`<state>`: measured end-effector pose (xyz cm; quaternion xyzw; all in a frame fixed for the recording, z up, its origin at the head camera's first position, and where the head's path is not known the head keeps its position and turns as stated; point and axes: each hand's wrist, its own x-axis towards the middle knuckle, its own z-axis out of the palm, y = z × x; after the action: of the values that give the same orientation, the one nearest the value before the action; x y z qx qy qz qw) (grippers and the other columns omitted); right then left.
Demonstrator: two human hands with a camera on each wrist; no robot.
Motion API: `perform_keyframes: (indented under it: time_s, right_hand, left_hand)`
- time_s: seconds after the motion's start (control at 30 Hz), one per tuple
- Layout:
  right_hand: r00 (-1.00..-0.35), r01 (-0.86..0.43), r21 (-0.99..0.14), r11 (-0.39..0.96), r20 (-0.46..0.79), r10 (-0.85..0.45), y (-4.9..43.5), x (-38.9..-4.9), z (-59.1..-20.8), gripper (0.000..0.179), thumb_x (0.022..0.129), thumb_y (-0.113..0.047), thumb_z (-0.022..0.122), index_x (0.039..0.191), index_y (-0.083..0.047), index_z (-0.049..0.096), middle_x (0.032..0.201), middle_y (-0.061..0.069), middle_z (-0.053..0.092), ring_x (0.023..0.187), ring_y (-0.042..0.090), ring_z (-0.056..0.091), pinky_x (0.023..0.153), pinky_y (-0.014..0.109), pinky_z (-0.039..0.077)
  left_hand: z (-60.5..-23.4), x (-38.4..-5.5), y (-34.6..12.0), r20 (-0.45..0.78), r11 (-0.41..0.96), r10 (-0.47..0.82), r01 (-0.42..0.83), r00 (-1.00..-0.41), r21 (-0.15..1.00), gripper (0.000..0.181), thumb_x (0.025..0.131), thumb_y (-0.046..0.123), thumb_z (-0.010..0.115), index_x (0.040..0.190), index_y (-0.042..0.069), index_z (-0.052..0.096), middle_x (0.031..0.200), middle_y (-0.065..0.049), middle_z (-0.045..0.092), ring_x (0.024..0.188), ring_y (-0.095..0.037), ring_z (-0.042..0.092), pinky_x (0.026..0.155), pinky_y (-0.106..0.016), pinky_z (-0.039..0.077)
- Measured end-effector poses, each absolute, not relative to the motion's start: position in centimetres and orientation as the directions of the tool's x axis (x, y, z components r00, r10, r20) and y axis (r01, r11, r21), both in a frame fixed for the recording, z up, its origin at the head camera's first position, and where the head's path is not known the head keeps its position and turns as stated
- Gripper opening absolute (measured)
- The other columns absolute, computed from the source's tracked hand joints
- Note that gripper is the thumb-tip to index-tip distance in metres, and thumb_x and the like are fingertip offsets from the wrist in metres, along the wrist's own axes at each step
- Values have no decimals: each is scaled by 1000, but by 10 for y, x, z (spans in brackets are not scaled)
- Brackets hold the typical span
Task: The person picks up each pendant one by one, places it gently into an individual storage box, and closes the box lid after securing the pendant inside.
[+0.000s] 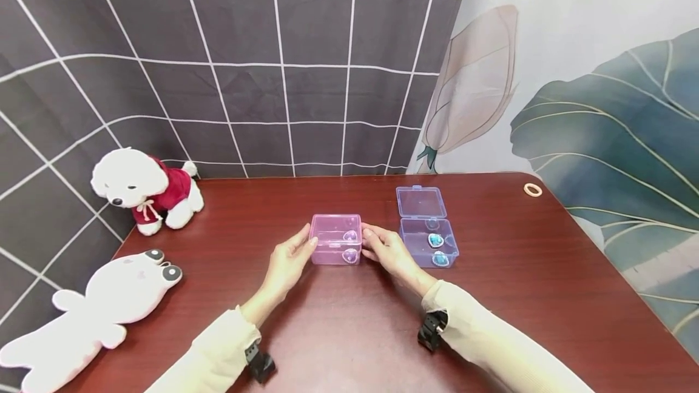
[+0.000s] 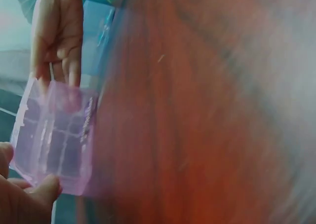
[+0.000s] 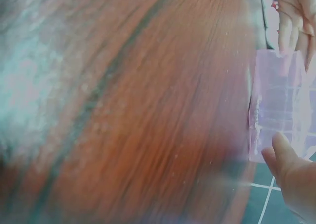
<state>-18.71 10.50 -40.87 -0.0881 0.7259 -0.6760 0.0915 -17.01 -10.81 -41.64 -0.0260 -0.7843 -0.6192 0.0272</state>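
A clear pink plastic box (image 1: pixel 329 254) sits in the middle of the table between both hands. Its hinged lid (image 1: pixel 333 226) lies over the top; whether it is latched I cannot tell. A purple gem piece with a pale beaded rim (image 1: pixel 350 255) shows through the front right corner. My left hand (image 1: pixel 286 264) grips the left side, thumb at the front corner. On the opposite side my right hand (image 1: pixel 389 251) holds the box with thumb and fingers. Just right of that hand stands a clear blue box (image 1: pixel 413 250), lid raised, with blue gem pieces (image 1: pixel 435 240) inside.
At the left lie a white plush dog (image 1: pixel 131 181) in a red top and a long white plush toy (image 1: pixel 120 290). A small wooden ring (image 1: pixel 532 190) is near the table's far right corner. A dark checked curtain (image 1: pixel 317 96) hangs behind the brown table (image 1: pixel 349 332).
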Motion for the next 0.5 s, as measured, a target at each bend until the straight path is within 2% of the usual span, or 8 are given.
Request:
perform_keyframes:
  time_s: [0.1, 0.3, 0.4, 0.5]
  right_hand:
    - [-968, -2, -997, 79, -18, -251, 103, -187, -409, 40, 99, -6, 44, 134, 12, 41, 131, 29, 50, 115, 33, 54, 92, 37, 48]
    - [-970, -59, -981, 187, 12, -243, 102, -187, -410, 42, 95, -4, 51, 133, 11, 44, 127, 26, 55, 98, 16, 58, 86, 25, 51]
    - [-967, -130, -955, 268, 62, -248, 102, -186, -410, 43, 94, -4, 53, 133, 11, 44, 129, 25, 53, 102, 18, 58, 87, 26, 50]
    - [-961, -185, -929, 321, 103, -256, 103, -186, -411, 44, 93, -4, 54, 133, 11, 44, 132, 24, 50, 110, 24, 57, 91, 33, 49]
  left_hand:
    - [-421, -166, -107, 67, 277, -26, 58, -997, 959, 51, 91, 24, 63, 135, 2, 49, 135, -11, 51, 120, -26, 53, 103, -37, 39]
    - [-424, -164, -105, 56, 251, -31, 46, -998, 967, 50, 91, 20, 63, 134, 1, 49, 133, -14, 52, 119, -28, 53, 101, -38, 42]
    - [-425, -164, -105, 83, 287, -34, 70, -996, 955, 46, 93, 21, 60, 133, 1, 50, 134, -13, 52, 120, -27, 53, 101, -38, 42]
    - [-425, -164, -104, 116, 316, -38, 98, -992, 943, 44, 94, 21, 58, 132, 0, 51, 133, -13, 53, 119, -28, 53, 99, -37, 43]
